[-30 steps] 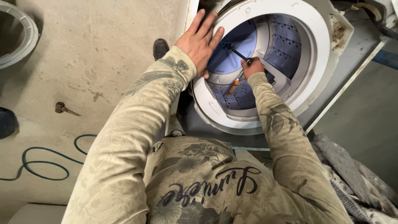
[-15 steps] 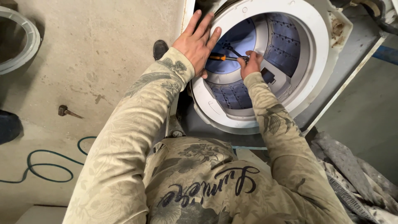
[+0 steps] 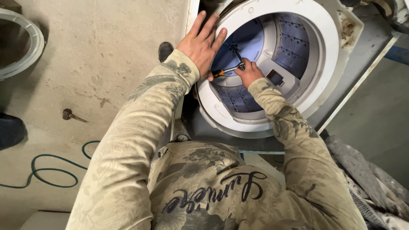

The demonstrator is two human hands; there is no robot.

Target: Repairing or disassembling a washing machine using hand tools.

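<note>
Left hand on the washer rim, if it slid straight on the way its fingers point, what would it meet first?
The left hand lies flat on the white tub rim, fingers pointing up and right. Going straight on, it would probably follow the rim's upper curve; depth is unclear.

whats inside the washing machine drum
Inside the drum: the right hand gripping a ratchet wrench with an orange-and-black handle, over the bluish drum floor. The hand covers whatever the wrench head sits on.

The right hand covers the ratchet wrench's head, so its socket stays hidden. The white ring and green hose run off the left edge.
</note>
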